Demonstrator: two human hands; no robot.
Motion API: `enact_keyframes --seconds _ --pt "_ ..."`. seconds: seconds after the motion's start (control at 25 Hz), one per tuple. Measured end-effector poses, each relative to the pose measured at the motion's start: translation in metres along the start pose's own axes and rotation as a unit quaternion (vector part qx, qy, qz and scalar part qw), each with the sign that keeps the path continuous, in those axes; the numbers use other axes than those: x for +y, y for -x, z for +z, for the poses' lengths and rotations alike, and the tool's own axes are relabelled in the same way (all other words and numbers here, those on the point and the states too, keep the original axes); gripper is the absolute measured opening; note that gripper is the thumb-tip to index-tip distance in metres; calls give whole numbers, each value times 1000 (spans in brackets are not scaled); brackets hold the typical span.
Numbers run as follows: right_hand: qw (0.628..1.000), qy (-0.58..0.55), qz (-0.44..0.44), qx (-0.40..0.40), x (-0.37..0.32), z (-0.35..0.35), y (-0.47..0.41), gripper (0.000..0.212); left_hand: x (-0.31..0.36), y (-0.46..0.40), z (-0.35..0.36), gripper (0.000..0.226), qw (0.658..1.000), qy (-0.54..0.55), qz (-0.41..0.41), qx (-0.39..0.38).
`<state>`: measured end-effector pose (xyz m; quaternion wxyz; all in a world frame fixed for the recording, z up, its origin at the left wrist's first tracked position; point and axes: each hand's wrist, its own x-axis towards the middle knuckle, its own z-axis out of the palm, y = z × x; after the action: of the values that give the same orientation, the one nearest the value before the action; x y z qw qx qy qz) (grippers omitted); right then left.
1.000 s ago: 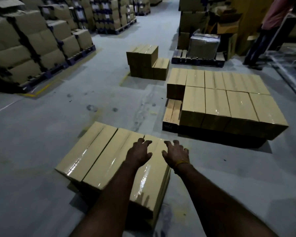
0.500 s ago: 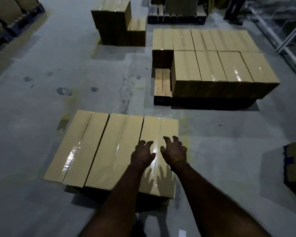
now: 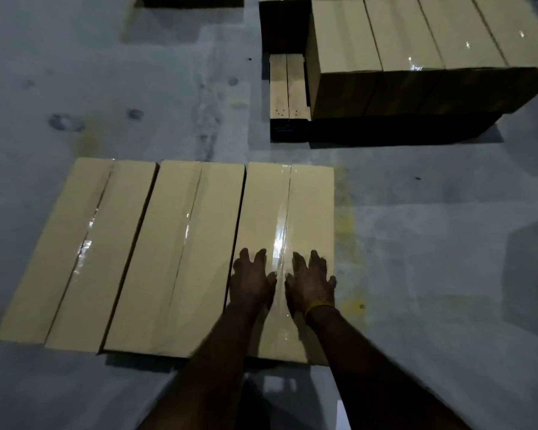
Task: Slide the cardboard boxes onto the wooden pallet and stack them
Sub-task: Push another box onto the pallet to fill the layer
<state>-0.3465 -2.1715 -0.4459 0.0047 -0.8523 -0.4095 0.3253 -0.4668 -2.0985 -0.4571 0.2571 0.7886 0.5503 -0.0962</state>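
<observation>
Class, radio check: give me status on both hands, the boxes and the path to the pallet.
Left hand and right hand flat on rightmost floor box, fingers spread. Wooden pallet ahead, one corner bare. Bare floor between; nothing blocking.

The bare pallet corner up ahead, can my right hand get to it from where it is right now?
Probably not. The right hand rests on the rightmost floor box, and open concrete floor lies between that box and the pallet corner. Nothing blocks it.

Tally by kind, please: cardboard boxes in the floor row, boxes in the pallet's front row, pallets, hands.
Tan cardboard boxes in the floor row: 3
Tan cardboard boxes in the pallet's front row: 4
Wooden pallet: 1
Bare hands, left hand and right hand: 2
Total: 10
</observation>
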Motion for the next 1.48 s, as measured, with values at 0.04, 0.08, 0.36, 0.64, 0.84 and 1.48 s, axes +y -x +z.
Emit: enact_keyframes --seconds 0.04,0.08,0.36,0.64,0.84,1.48 --pt "1000 0 6 -3 5 10 -5 59 -4 -3 9 67 1000 -5 -6 6" --pt "1000 -1 13 -3 10 19 -10 61 -7 -4 17 68 1000 -10 -7 14" --pt "998 -39 32 28 42 42 -19 69 -7 -3 46 75 999 9 -17 41" --pt "983 -136 52 113 50 24 -16 66 7 4 40 75 993 32 -3 114" --pt "984 -78 25 158 62 -38 10 58 59 41 5 59 985 82 -28 149" --pt "961 -60 -78 260 194 -324 195 55 333 226 -140 58 970 99 -21 220"
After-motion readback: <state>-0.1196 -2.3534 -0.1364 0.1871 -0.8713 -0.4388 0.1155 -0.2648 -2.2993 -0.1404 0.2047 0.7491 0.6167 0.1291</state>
